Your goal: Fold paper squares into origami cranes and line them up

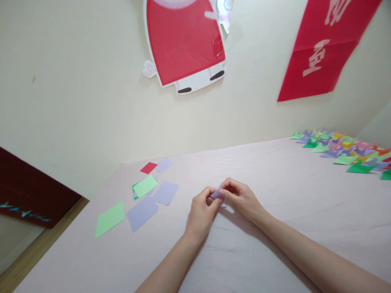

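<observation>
A small folded piece of purple paper [216,194] is pinched between both hands just above the pale cloth-covered surface [244,260]. My left hand [201,209] grips it from the left, with thumb and fingers closed on it. From the other side, my right hand [241,197] pinches its upper right edge between thumb and index finger. Fingertips hide part of the paper, so its exact folded shape cannot be made out.
Left of the hands lie loose sheets: purple paper [142,214], light green paper [110,219] and red paper [148,167]. Rows of several folded paper figures [345,158] stand at the far right. A wall [91,101] borders the back; the surface's left edge drops toward the floor.
</observation>
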A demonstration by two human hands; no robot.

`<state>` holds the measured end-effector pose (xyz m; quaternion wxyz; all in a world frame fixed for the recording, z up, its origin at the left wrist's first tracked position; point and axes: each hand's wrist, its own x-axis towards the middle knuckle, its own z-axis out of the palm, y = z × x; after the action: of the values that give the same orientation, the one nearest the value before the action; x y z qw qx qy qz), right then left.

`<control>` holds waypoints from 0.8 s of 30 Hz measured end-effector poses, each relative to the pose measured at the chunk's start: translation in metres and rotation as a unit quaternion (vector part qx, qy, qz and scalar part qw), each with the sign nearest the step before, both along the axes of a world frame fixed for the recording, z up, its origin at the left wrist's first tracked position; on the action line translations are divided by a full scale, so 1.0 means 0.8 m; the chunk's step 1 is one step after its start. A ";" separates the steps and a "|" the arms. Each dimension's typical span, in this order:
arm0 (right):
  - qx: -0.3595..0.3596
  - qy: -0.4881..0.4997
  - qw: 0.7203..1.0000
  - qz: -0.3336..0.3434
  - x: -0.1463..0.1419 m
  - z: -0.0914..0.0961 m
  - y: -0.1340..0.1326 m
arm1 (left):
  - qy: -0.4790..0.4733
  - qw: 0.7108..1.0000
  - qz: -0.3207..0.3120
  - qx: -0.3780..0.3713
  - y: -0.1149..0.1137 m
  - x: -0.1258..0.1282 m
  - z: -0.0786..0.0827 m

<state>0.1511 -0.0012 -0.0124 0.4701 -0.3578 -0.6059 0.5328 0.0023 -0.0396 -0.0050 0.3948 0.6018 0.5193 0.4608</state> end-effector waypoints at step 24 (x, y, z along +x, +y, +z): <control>0.000 0.001 1.000 -0.020 0.000 0.004 0.000 | 0.043 0.998 -0.002 -0.037 -0.003 0.004 0.004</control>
<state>0.1514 -0.0009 -0.0095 0.4812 -0.3698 -0.5981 0.5234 0.0056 -0.0420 -0.0016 0.3949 0.6073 0.5508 0.4144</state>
